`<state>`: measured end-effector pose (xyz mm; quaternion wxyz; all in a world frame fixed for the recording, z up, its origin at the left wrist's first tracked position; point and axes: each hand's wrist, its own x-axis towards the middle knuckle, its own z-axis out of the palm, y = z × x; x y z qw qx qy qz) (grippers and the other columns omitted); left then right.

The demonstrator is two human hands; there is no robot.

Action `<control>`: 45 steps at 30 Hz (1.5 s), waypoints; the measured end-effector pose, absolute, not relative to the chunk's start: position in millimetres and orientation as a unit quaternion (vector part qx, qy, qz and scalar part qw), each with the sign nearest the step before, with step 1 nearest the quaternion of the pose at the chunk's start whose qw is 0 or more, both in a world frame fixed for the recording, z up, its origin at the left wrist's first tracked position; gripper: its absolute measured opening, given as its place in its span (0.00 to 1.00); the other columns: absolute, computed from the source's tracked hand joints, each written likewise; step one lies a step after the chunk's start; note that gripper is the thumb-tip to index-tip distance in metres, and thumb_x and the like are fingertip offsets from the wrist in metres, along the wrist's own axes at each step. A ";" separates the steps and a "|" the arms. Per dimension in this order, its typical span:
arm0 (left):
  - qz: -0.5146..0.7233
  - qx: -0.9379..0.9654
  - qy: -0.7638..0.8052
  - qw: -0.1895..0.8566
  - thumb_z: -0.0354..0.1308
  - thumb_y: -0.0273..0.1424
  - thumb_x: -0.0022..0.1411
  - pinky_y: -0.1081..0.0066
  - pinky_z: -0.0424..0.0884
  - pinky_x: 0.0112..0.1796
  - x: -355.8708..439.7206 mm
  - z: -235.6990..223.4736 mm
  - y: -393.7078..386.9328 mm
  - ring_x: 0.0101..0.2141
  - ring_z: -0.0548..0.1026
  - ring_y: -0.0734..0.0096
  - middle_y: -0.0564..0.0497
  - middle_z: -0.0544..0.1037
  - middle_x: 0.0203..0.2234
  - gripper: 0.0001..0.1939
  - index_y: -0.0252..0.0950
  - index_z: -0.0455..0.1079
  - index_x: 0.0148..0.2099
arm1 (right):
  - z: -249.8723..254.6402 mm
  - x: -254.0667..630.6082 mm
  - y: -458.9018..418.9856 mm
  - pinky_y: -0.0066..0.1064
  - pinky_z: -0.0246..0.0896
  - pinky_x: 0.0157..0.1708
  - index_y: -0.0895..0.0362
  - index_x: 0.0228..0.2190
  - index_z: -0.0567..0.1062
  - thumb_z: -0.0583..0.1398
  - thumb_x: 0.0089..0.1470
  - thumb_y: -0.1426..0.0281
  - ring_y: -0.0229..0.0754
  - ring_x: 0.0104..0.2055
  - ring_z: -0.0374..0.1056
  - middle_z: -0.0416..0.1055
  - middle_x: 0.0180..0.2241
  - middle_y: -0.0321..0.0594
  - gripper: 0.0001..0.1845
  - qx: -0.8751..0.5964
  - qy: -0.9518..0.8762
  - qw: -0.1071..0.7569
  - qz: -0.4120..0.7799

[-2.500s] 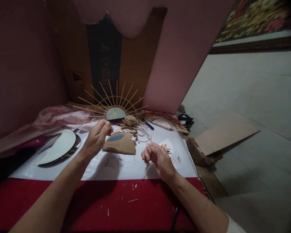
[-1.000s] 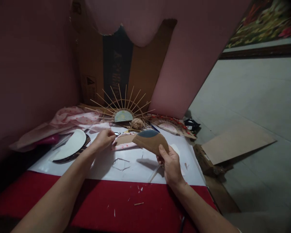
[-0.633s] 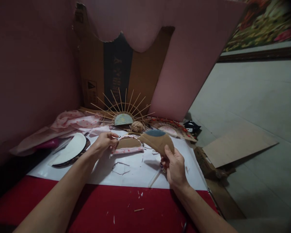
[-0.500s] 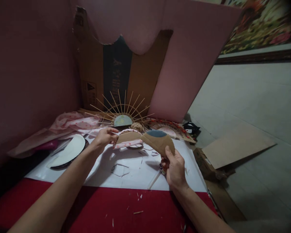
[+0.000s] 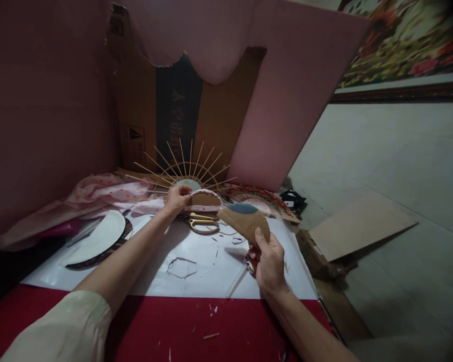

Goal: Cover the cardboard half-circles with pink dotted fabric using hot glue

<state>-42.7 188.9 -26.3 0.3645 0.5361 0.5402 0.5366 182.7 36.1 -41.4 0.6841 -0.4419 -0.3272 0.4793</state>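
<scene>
My left hand (image 5: pixel 178 199) reaches forward and pinches the left end of a cardboard half-disc (image 5: pixel 207 200) edged with pink dotted fabric. My right hand (image 5: pixel 270 261) grips a curved cardboard piece (image 5: pixel 247 226), thumb on top, with a blue area along its upper edge. The tips of the two pieces come close together in the middle. Below the half-disc lies a pair of yellow-handled scissors (image 5: pixel 203 224). Under my right hand are a patterned object (image 5: pixel 250 263), partly hidden, and a pale translucent stick (image 5: pixel 237 282).
Behind stand a half-round frame with radiating sticks (image 5: pixel 191 168) and a red-trimmed woven fan shape (image 5: pixel 262 198). Pink dotted cloth (image 5: pixel 109 191) and a white crescent piece (image 5: pixel 98 239) lie left. Scraps dot the white sheet (image 5: pixel 143 276). Cardboard (image 5: pixel 358 229) is at right.
My left hand has moved forward and right, taking the fabric-edged half-disc farther back and uncovering the scissors. My right hand keeps its hold on the curved cardboard. The view has shifted slightly.
</scene>
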 end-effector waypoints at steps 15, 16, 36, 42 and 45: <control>0.564 0.479 0.428 0.519 0.51 0.52 0.59 0.67 0.71 0.33 -5.0 15.5 84.1 0.30 0.74 0.67 0.46 0.76 0.30 0.26 0.32 0.71 0.39 | -33.1 173.7 28.7 0.27 0.61 0.20 0.56 0.36 0.69 0.53 0.59 0.57 0.35 0.22 0.62 0.67 0.27 0.35 0.15 -0.425 -0.449 0.659 0.429; 0.559 0.464 0.416 0.546 0.49 0.53 0.59 0.66 0.72 0.33 4.0 14.5 70.3 0.31 0.75 0.65 0.44 0.76 0.31 0.28 0.32 0.70 0.40 | -34.3 173.1 27.0 0.29 0.64 0.24 0.56 0.35 0.70 0.53 0.60 0.58 0.37 0.24 0.63 0.67 0.27 0.36 0.15 -0.428 -0.460 0.659 0.413; 0.439 0.314 0.213 0.814 0.37 0.49 0.66 0.63 0.76 0.27 -10.6 1.5 47.0 0.30 0.79 0.58 0.30 0.79 0.39 0.34 0.26 0.63 0.58 | -32.7 178.0 7.1 0.30 0.51 0.24 0.54 0.25 0.62 0.46 0.64 0.72 0.36 0.21 0.56 0.57 0.20 0.31 0.15 -0.436 -0.710 0.550 0.055; 0.390 0.389 0.231 0.802 0.41 0.48 0.66 0.71 0.71 0.21 -4.7 0.8 45.9 0.26 0.77 0.62 0.32 0.80 0.36 0.31 0.29 0.64 0.58 | -11.7 180.8 19.2 0.32 0.60 0.35 0.56 0.35 0.67 0.58 0.58 0.69 0.42 0.37 0.65 0.66 0.35 0.40 0.04 -0.438 -0.661 0.609 0.018; 0.373 0.428 0.261 0.781 0.43 0.47 0.65 0.74 0.68 0.19 -1.6 1.7 40.6 0.25 0.75 0.65 0.36 0.80 0.33 0.30 0.29 0.68 0.55 | -2.8 179.0 22.2 0.39 0.59 0.46 0.56 0.44 0.69 0.63 0.52 0.69 0.48 0.49 0.63 0.68 0.44 0.45 0.16 -0.412 -0.701 0.581 0.025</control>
